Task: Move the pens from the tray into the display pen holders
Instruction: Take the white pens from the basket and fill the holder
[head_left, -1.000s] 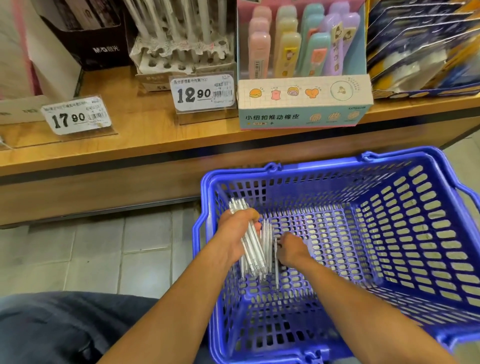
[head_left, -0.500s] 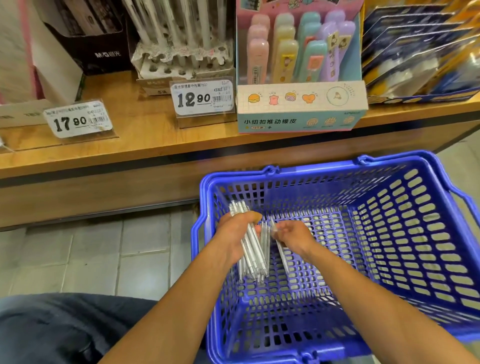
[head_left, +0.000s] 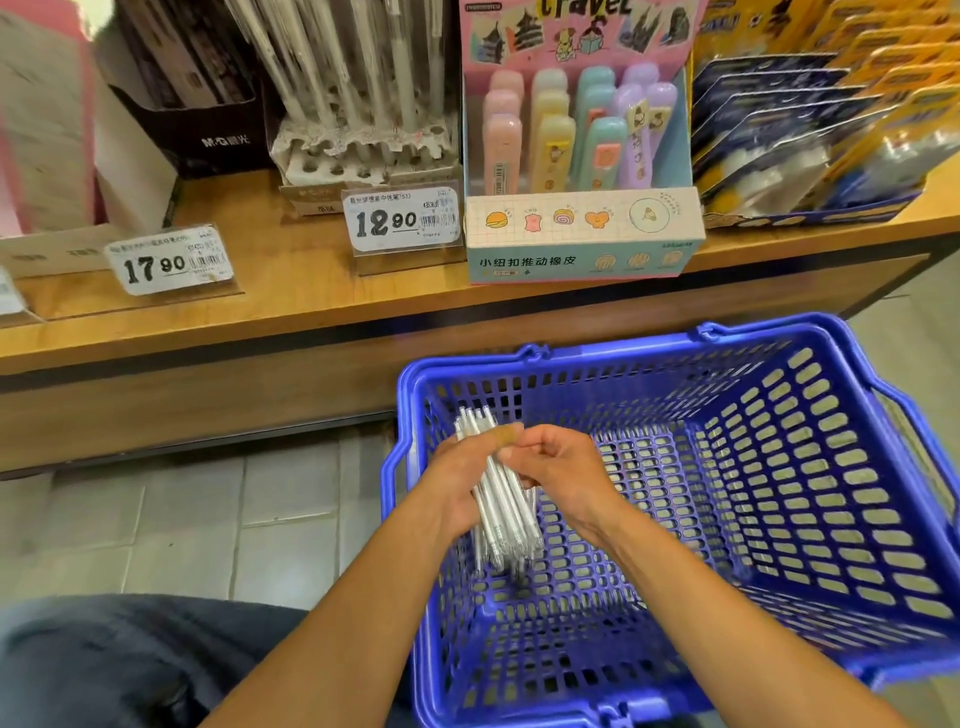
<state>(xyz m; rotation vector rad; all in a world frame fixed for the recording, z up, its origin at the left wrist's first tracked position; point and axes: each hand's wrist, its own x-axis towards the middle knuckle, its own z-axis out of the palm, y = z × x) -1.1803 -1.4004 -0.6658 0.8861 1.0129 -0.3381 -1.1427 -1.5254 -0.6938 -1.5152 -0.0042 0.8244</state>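
Note:
My left hand (head_left: 457, 483) grips a bundle of several white pens (head_left: 501, 512) above the left part of a blue plastic basket (head_left: 810, 467). My right hand (head_left: 561, 470) is curled against the same bundle from the right, its fingers pinching the pens near their upper ends. The pen tips point down toward the basket floor. On the shelf above stands the white display pen holder (head_left: 358, 156), with several upright pens at its back and open holes along its front row.
The wooden shelf (head_left: 291, 312) carries price tags 17.90 (head_left: 169, 262) and 12.90 (head_left: 402, 221), a pastel eraser display box (head_left: 582, 234), a black box (head_left: 197, 104) and blue-yellow packs (head_left: 810, 114). Grey floor tiles lie left of the basket; my dark-clothed knee (head_left: 104, 670) is at the bottom left.
My right hand lifted a pen from the basket floor and brought it up to the bundle in my left hand. Both hands rose a little.

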